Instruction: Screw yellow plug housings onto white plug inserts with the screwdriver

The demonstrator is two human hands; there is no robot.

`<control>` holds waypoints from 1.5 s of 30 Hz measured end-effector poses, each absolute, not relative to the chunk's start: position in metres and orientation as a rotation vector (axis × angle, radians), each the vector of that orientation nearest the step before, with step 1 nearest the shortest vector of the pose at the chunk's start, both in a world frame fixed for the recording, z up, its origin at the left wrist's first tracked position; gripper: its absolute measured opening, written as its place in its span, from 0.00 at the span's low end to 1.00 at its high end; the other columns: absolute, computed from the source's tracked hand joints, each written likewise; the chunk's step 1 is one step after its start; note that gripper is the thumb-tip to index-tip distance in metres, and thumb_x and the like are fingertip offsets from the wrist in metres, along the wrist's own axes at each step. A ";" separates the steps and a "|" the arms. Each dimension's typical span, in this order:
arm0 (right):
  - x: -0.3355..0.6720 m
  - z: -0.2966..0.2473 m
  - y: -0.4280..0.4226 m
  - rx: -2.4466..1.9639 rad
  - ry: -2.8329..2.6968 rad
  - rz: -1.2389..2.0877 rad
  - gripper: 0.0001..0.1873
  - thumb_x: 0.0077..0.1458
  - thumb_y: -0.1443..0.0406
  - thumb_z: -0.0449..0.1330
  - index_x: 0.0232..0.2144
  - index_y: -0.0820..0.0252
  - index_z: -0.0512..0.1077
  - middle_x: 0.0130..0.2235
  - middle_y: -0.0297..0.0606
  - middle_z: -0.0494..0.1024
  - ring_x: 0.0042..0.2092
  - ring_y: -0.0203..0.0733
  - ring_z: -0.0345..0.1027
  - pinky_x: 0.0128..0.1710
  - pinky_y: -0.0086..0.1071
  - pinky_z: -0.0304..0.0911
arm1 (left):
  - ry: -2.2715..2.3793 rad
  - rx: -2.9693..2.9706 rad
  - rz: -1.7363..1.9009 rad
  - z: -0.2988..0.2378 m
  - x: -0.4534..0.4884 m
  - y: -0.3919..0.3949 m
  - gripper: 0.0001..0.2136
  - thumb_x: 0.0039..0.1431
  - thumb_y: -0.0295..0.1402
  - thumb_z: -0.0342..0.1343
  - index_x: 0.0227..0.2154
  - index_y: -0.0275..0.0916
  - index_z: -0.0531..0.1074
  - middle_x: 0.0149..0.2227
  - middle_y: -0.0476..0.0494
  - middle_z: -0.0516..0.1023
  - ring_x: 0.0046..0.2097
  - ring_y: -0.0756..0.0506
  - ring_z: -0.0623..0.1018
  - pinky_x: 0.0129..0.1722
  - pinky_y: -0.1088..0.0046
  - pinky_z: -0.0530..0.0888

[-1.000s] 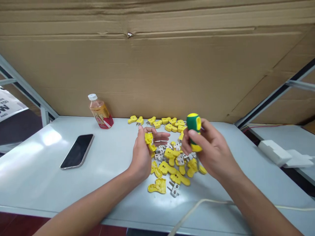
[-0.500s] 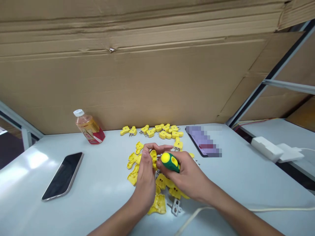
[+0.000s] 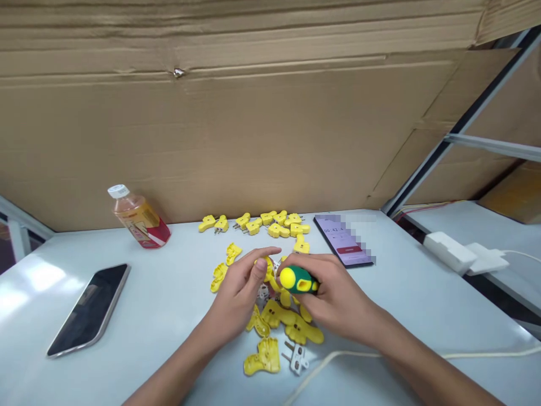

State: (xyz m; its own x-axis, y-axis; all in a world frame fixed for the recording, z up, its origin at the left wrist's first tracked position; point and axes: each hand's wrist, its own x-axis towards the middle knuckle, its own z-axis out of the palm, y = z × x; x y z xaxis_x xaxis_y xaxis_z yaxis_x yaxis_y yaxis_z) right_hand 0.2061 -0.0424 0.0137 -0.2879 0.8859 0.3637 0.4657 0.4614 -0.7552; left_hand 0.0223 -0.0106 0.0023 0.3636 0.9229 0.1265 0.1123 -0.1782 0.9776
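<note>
A yellow plug shell (image 3: 269, 272) sits at the thumb and fingers of my left hand (image 3: 236, 290), which are curled about it; part of it is hidden. Wrapped in my right hand (image 3: 340, 299) is a screwdriver (image 3: 298, 280) with a green and yellow handle, its end toward me and its tip out of sight near the shell. Loose yellow shell halves (image 3: 264, 356) lie under and in front of both hands, some with their hollow side up. A white plug insert (image 3: 297, 358) with metal pins rests at the front, and another insert (image 3: 264, 291) shows between my hands.
Several yellow plugs (image 3: 279, 230) with pins stand along the cardboard wall (image 3: 253, 141). A bottle (image 3: 141, 220) and a dark phone (image 3: 91, 310) are at the left, a lit phone (image 3: 344, 242) at the right. A white cable (image 3: 333, 356) crosses the front; white adapters (image 3: 450, 252) lie far right.
The screwdriver handle has swung nearer to level in my right hand. My left hand has tilted and its fingers have loosened somewhat. The view has shifted slightly.
</note>
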 end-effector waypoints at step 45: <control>0.203 0.010 -0.032 -1.197 -1.724 0.830 0.11 0.54 0.59 0.65 0.23 0.57 0.73 0.23 0.33 0.74 0.26 0.37 0.64 0.26 0.31 0.63 | 0.875 1.140 1.195 -0.009 0.030 -0.021 0.20 0.63 0.53 0.59 0.41 0.43 0.86 0.29 0.40 0.78 0.47 0.33 0.79 0.46 0.63 0.76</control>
